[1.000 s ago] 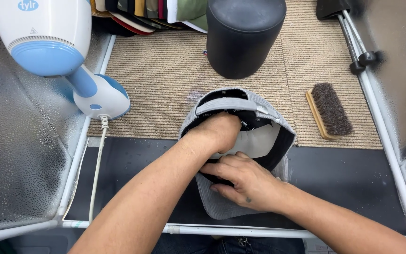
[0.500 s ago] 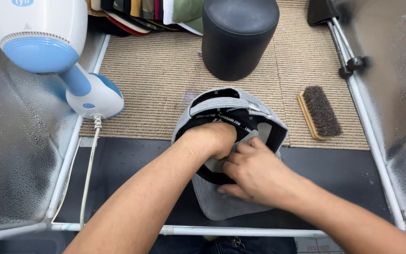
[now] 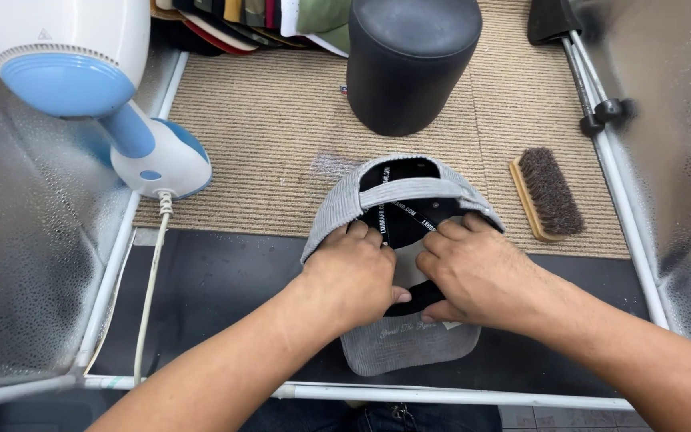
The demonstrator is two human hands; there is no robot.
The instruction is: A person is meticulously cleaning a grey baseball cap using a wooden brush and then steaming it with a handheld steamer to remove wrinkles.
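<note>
View from above of a grey corduroy cap (image 3: 409,348) lying upside down, partly on a beige woven mat (image 3: 265,128) and partly on a dark surface (image 3: 217,280), its brim nearest the viewer. The left hand (image 3: 353,276) and right hand (image 3: 477,276) both press into the cap's black inside, fingers curled over the lining; whether they pinch the fabric is unclear. A wooden brush (image 3: 548,194) lies just to the right of the cap, a black cylinder (image 3: 413,60) beyond it, and a white and blue steamer (image 3: 97,88) well to the left
</note>
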